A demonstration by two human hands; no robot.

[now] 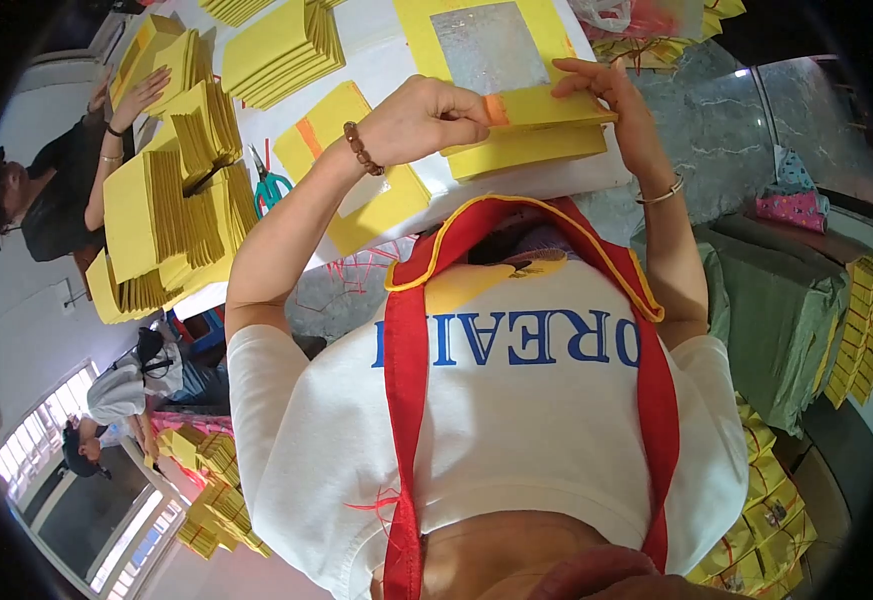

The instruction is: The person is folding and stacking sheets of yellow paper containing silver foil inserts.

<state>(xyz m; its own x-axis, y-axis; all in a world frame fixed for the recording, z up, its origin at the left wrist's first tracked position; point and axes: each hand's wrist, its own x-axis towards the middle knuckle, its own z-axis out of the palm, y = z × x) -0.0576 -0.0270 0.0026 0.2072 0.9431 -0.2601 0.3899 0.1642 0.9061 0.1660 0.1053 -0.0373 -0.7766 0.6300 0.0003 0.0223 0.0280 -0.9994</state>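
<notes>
Bent fingers and thumb of my left hand (438,118) pinch the left end of a yellow paper stack (546,107), beside its orange patch. My right hand (621,105) lies at the stack's right end, fingers stretched apart over the upper edge; its thumb is hard to make out. The stack appears folded, with one part raised above the lower yellow layer (531,155). It sits at the near edge of the white-covered table (611,172). Under my left forearm lies a flat yellow sheet (328,110) with an orange strip. Beyond the stack is a yellow sheet with a silvery panel (491,45).
Teal-handled scissors (271,188) lie left of my forearm, near piled yellow paper bundles (146,215). More bundles (281,55) stand farther back. A co-worker's hand (144,92) touches a left bundle; another person (131,395) works behind. Green wrapped bales (776,300) stand at right.
</notes>
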